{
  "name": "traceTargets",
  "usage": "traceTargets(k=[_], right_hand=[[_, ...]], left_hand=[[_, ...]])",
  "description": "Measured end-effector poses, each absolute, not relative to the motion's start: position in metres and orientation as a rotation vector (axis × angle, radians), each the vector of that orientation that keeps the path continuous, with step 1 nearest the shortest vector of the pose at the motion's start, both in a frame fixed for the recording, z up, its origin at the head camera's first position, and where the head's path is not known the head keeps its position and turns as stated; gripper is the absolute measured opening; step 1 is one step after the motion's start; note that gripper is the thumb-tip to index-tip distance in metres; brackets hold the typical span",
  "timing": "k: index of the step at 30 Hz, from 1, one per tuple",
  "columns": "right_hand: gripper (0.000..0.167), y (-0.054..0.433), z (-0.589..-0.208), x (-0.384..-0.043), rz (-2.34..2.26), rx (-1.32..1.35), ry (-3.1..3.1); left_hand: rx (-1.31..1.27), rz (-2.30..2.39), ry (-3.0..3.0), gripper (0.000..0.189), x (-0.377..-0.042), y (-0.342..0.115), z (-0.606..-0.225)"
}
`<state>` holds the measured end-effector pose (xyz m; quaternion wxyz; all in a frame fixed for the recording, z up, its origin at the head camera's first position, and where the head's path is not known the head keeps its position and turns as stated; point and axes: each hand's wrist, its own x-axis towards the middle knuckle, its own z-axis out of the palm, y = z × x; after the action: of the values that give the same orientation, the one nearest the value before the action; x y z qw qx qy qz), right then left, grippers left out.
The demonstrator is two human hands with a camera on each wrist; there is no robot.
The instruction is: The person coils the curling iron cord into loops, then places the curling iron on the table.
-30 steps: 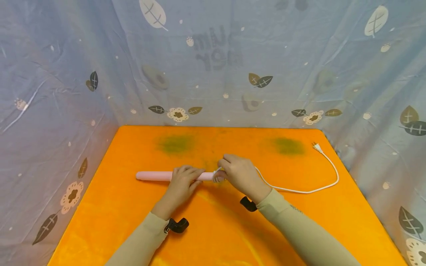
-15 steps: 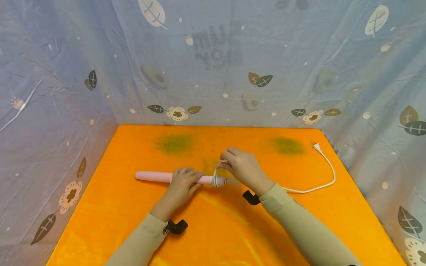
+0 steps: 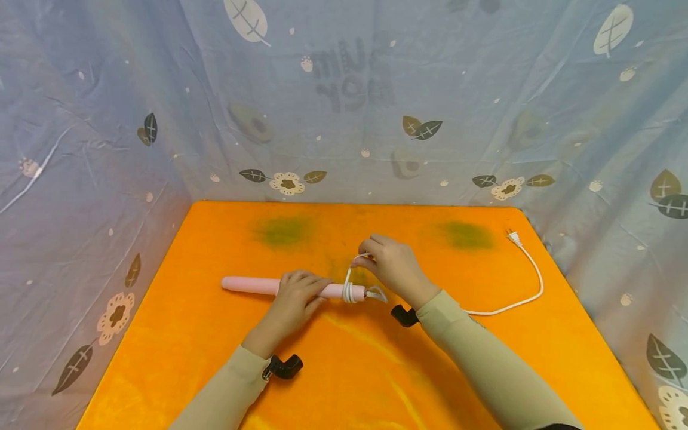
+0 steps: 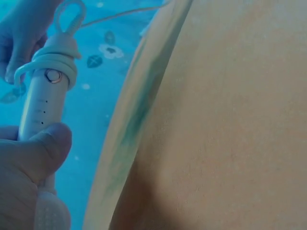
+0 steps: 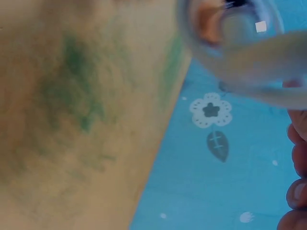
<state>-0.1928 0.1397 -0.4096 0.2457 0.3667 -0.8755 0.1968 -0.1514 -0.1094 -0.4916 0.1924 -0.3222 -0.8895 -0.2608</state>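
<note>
A long pink hair iron [image 3: 249, 285] lies crosswise on the orange table, handle end to the right. My left hand [image 3: 298, 295] grips it around the middle. In the left wrist view, my thumb [image 4: 50, 143] presses along the handle below a round button [image 4: 53, 75] and small dots. The white cord [image 3: 348, 292] loops out from the handle's end and is wound several times around it. My right hand [image 3: 395, 266] pinches the cord above and right of the coils, with the strand between stretched upward. Close to the right wrist camera, the cord [image 5: 259, 60] is blurred.
The cord's free part runs from under my right forearm to a two-pin plug [image 3: 514, 237] at the table's back right. Orange cloth covers the table [image 3: 344, 370], with green stains near the back. A patterned curtain [image 3: 355, 119] surrounds the back and sides.
My right hand has moved up and back from the handle's end, drawing the cord away from the coils. The coils and handle end now show. The left hand keeps its grip.
</note>
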Motion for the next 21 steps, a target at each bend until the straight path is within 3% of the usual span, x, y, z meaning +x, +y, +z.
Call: traceTargets(k=[10,21], right_hand=[[0.016,0.144,-0.425,-0.199,0.624,0.954,-2.529],[0.018,0.138,-0.438,-0.195,0.68,0.92,-2.717]], left_hand=[[-0.934,-0.783,-2.404,0.04,-0.149,-0.111,-0.489],[-0.898,-0.847,-2.335,0.042,-0.151,-0.114,-0.486]])
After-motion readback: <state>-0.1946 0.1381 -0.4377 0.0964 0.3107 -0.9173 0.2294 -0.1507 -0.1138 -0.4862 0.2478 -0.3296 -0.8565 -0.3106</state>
